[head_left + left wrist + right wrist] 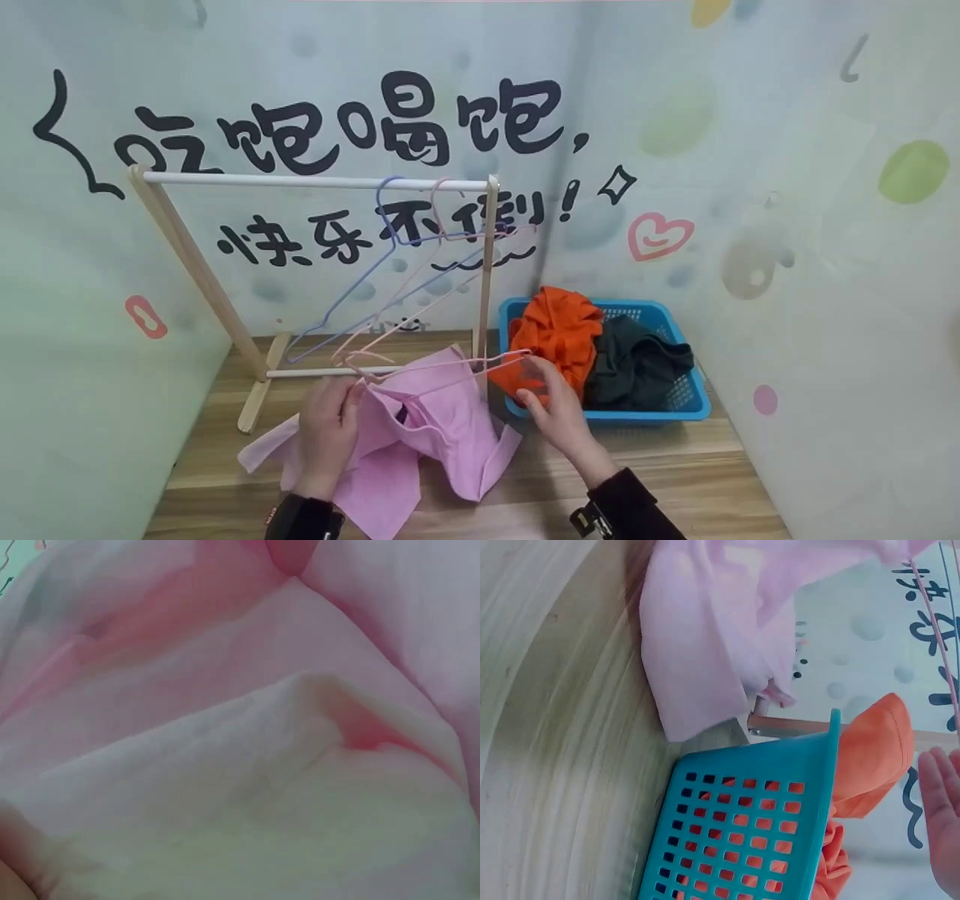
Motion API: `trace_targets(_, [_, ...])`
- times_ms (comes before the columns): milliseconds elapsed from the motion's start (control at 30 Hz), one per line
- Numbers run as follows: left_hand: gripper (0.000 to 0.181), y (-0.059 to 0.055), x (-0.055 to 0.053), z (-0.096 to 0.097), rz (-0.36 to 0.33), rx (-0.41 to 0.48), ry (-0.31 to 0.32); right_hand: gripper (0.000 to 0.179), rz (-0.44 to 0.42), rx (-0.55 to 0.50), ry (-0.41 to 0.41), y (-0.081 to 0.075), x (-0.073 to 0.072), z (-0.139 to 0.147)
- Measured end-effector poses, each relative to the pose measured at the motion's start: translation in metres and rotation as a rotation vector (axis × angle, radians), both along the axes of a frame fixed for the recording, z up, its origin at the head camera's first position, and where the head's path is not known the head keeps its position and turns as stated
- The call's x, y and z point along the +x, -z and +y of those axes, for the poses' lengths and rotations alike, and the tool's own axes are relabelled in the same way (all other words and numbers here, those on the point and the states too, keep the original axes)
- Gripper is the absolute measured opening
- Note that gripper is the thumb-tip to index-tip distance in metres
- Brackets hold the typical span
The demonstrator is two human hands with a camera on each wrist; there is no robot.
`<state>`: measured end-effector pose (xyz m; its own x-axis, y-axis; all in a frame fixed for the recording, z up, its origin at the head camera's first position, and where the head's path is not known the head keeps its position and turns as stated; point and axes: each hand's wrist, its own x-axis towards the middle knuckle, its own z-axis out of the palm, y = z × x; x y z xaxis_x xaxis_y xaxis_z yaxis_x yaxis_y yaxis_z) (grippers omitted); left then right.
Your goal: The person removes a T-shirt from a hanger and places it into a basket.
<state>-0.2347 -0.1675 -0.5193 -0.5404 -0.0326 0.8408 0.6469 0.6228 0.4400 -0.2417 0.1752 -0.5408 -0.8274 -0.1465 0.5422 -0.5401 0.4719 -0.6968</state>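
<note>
In the head view my left hand point(328, 431) pinches the edge of a pink shirt point(382, 480), close to one end of a pink hanger point(442, 365). The shirt drapes in folds over the wooden surface. My right hand point(559, 412) is at the hanger's other end, thumb apart from the fingers, fingertips close to the wire; contact is hard to tell. In the right wrist view those fingers point(939, 787) look fairly straight beside the thin wire. Pink cloth point(225, 712) fills the left wrist view, hiding most of the left hand.
A rack with a white top bar point(300, 180) and wooden legs stands behind, carrying a blue hanger point(352, 281) and another pink hanger point(397, 292). To the right sits a blue basket point(637, 415) with orange clothing point(559, 330) and dark clothing point(634, 367). Printed walls surround the wooden surface point(675, 480).
</note>
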Motion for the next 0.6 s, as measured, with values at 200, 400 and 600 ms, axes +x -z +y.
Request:
trace_targets(200, [0.027,-0.003,0.001,0.006,0.089,-0.064,0.042,0.052,0.06,-0.111,0.034,-0.001,-0.005,0.0])
trace_targets(400, [0.033,-0.004,0.001,0.013,0.12,-0.089,0.062,0.037,0.01,0.017,-0.101,0.0,-0.004,0.005])
trace_targets(600, [0.024,-0.002,0.0,0.016,0.131,-0.11,0.081,0.016,-0.003,0.001,-0.172,0.003,0.0,0.01])
